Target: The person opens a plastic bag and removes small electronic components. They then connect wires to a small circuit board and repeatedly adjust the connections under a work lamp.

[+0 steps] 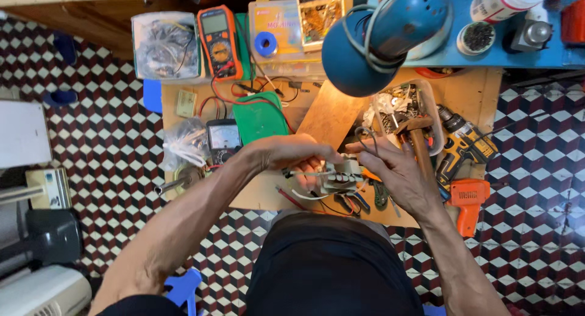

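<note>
Held part: a small grey-white electrical block point(342, 177) with a row of dark terminals and thin wires trailing from it, held just above the near edge of the wooden worktable point(481, 91).
Left hand point(292, 154): knuckles up, fingers closed over the block's left end.
Right hand point(393, 170): fingers closed on the block's right side, a dark wire looping above them.
Beside the right hand: hammer point(417, 139), yellow drill point(463, 147), orange tool point(468, 200).
Beyond the left hand: green case point(259, 116), analogue meter point(223, 139), orange multimeter point(218, 42).
</note>
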